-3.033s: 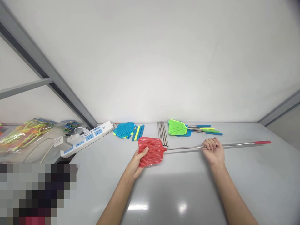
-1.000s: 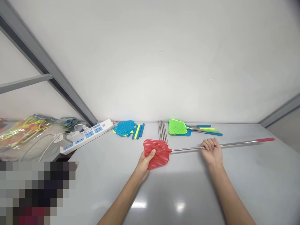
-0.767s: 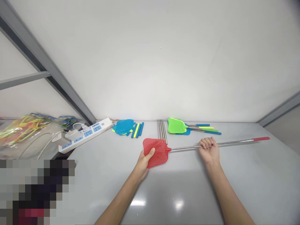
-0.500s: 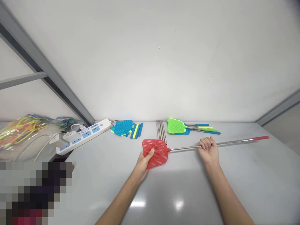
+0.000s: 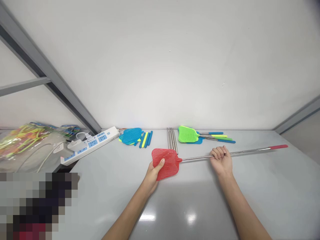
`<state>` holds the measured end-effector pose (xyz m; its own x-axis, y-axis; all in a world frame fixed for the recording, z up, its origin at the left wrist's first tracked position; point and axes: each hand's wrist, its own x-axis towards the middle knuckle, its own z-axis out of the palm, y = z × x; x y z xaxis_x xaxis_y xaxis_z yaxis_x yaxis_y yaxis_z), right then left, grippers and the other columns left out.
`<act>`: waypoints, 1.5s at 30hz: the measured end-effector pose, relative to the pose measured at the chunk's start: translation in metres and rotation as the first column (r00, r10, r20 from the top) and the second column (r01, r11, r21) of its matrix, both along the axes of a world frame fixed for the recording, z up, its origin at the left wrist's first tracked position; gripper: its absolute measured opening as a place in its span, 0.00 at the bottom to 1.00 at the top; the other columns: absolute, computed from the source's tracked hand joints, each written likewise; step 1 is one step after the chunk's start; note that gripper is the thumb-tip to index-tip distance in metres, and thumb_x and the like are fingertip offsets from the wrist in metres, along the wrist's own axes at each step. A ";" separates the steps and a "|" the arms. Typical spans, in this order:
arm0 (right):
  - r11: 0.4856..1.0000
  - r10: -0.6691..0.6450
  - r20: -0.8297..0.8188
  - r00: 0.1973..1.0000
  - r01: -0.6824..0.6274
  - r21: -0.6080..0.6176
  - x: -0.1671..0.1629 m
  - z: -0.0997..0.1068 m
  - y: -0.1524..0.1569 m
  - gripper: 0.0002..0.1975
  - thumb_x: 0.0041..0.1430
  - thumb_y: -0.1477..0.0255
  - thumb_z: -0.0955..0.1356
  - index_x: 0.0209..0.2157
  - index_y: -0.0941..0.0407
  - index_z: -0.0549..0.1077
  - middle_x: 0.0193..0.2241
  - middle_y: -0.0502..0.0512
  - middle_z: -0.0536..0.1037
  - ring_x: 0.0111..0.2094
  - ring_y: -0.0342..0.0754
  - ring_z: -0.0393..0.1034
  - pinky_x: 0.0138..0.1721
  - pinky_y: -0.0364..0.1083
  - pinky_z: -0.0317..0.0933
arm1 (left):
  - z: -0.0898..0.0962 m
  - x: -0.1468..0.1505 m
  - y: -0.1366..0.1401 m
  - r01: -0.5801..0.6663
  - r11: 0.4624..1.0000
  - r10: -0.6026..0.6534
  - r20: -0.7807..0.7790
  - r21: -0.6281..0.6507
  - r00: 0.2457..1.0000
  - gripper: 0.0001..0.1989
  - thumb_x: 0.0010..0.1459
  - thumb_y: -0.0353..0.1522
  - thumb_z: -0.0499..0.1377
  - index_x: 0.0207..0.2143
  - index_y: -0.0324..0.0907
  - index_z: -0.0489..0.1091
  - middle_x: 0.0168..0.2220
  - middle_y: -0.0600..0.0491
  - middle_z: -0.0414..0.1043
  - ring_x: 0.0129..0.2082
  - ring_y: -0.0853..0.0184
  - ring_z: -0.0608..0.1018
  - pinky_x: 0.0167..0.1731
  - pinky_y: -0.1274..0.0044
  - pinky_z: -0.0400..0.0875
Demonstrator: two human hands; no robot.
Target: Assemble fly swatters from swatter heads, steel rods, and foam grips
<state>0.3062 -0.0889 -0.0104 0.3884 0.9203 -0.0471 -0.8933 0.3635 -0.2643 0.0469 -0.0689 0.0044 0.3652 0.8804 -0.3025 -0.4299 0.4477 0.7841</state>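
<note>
A red fly swatter (image 5: 170, 163) lies across my hands, its metal telescopic rod drawn out long to the right and ending in a red handle (image 5: 278, 147). My left hand (image 5: 153, 173) grips the perforated swatter head, thumb on top and fingers underneath. Around the middle of the rod, my right hand (image 5: 221, 160) is closed with its fingers curled over. Behind the red head lie several bare metal rods (image 5: 172, 140). Farther right is a pile of swatters with a green head (image 5: 188, 134) on top and blue, yellow and green handles.
Blue and yellow swatter heads (image 5: 131, 136) are stacked at the back left, beside several loose handles (image 5: 146, 139). A white power strip (image 5: 93, 143) with plugs and cables runs along the left. Beyond it sits a clear plastic bag (image 5: 22, 140) of colourful items. A wall (image 5: 175, 66) closes off the back.
My right hand has shifted very slightly left along the rod. The left hand keeps its hold on the red swatter head, and the other things stay where they were.
</note>
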 end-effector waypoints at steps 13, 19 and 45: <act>1.000 0.014 0.033 0.999 -0.013 -0.009 -0.002 -0.003 0.001 0.15 0.55 0.75 0.60 0.17 0.56 0.51 0.12 0.41 0.47 0.13 0.36 0.47 0.13 0.37 0.49 | 0.005 0.001 -0.001 0.002 0.999 -0.001 0.018 -0.047 1.000 0.14 0.47 0.33 0.60 0.37 0.35 0.69 0.38 0.44 0.72 0.38 0.59 0.74 0.43 0.68 0.64; 1.000 0.000 0.056 0.998 0.001 -0.028 -0.004 -0.002 0.001 0.16 0.55 0.74 0.60 0.17 0.56 0.50 0.12 0.41 0.45 0.12 0.36 0.46 0.13 0.37 0.48 | 0.005 0.002 -0.002 0.007 0.999 -0.005 0.038 -0.051 0.999 0.14 0.47 0.32 0.59 0.37 0.35 0.69 0.38 0.44 0.73 0.39 0.60 0.74 0.43 0.69 0.65; 0.999 0.018 -0.022 1.000 -0.019 -0.042 -0.004 -0.005 0.001 0.15 0.57 0.75 0.57 0.17 0.55 0.49 0.11 0.41 0.44 0.12 0.38 0.44 0.12 0.39 0.45 | -0.002 0.005 -0.008 0.021 0.997 -0.014 0.088 -0.079 0.996 0.13 0.49 0.32 0.58 0.37 0.35 0.68 0.38 0.44 0.72 0.39 0.60 0.73 0.42 0.70 0.65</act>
<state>0.3023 -0.0883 -0.0152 0.3700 0.9242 -0.0945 -0.9055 0.3360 -0.2592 0.0522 -0.0770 0.0023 0.4085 0.8480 -0.3377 -0.4868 0.5153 0.7053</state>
